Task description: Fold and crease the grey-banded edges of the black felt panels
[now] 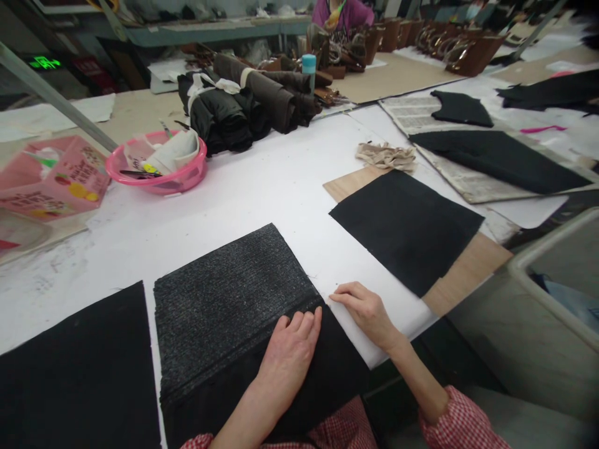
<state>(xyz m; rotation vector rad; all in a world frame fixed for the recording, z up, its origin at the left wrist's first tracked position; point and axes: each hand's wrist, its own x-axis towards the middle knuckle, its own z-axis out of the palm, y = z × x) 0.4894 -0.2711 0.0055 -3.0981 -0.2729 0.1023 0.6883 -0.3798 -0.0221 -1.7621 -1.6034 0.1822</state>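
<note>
A black fabric piece [234,280] lies in front of me, with a speckled, ribbed far part and a plain near part that meet at a raised seam or fold. Bent fingers of my left hand [291,349] press together on the cloth at the right end of this fold; its thumb is hidden. Just off the fabric's right edge, my right hand [367,315] is closed in a pinch above the white table. Whatever sits between its fingertips is too small to make out. Another black fabric piece [84,374] lies flat to the left.
At right, a black sheet [407,231] rests on a wooden board [472,274], near beige scraps [386,156]. A pink basket [182,171] and a pink box [70,181] stand left. Fabric rolls [262,87] lie behind. A grey bin [552,305] is beside the table's right edge.
</note>
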